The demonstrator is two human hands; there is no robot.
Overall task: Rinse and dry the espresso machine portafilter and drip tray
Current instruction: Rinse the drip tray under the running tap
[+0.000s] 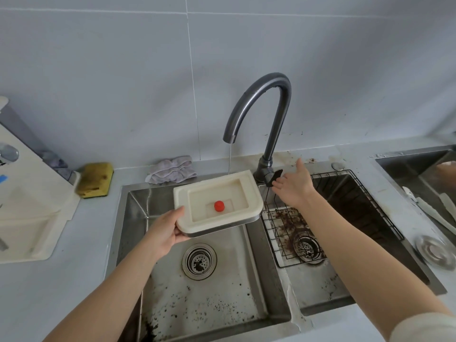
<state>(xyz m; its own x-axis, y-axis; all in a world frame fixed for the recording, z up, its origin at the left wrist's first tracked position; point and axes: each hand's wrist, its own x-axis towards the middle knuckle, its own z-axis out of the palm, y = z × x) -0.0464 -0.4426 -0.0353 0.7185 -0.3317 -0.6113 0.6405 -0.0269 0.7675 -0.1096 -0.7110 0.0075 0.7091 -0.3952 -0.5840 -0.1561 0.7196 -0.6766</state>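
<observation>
My left hand grips the near left corner of the cream drip tray and holds it level over the left sink basin. A red float sits in the tray's recess. A thin stream of water falls from the grey tap spout to the tray's far edge. My right hand reaches to the black tap lever, fingers straight and touching it. No portafilter can be made out.
A black wire rack lies in the right basin over scattered coffee grounds. A grey cloth and a yellow sponge rest behind the sink. The cream espresso machine stands at left; a metal lid lies at right.
</observation>
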